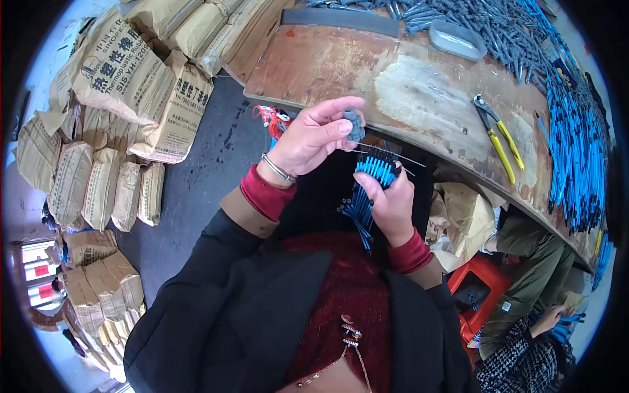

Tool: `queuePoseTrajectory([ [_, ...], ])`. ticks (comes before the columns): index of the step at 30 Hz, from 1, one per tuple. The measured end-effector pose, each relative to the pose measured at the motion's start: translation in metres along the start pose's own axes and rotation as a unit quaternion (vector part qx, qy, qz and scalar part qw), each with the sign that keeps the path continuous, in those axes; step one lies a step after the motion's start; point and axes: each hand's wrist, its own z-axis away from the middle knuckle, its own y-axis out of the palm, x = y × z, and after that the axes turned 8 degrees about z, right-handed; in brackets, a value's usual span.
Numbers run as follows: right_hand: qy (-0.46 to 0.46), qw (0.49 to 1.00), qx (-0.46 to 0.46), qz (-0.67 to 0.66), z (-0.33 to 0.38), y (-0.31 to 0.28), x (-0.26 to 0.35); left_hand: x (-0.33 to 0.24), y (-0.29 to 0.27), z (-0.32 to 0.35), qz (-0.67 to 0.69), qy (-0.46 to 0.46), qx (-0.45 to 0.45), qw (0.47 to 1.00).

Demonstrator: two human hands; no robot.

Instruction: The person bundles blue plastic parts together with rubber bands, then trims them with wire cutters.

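My left hand (313, 139) pinches a small grey plastic piece (354, 122) between thumb and fingers, just above the table edge. A metal bracelet sits on that wrist. My right hand (390, 203) grips a bundle of thin blue rods with black tips (368, 187), fanned out and pointing up toward the grey piece. A few thin wires stick out sideways from the top of the bundle. The two hands are close together, left above right.
A worn wooden table (406, 92) carries yellow-handled pliers (498, 134), a grey tray (457, 39), a heap of grey parts (485, 23) and rows of blue rods (576, 150). Stacked paper sacks (124, 78) fill the left. Another person (531, 327) sits lower right by a red stool (481, 288).
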Motion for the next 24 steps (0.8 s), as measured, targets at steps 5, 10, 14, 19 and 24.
queuePoseTrajectory([
  [5,0.006,1.0,-0.002,0.005,-0.0013,0.0024,0.0011,-0.0028,0.0078,0.0066,0.044,-0.011,-0.048,0.998],
  [10,0.0,1.0,-0.006,-0.005,-0.0012,0.0037,0.0017,0.0025,0.0027,0.0049,0.036,0.005,-0.048,0.998],
  [14,-0.011,1.0,-0.007,-0.006,-0.0006,0.0048,-0.0009,0.0034,0.0056,0.0034,0.034,-0.002,-0.048,0.998],
  [19,0.0,1.0,-0.001,-0.015,-0.0006,0.0033,0.0007,0.0034,0.0006,0.0043,0.024,-0.037,-0.025,0.999],
  [24,0.004,1.0,-0.004,-0.009,-0.0003,0.0027,0.0007,0.0016,-0.001,0.005,-0.025,-0.034,-0.027,0.999],
])
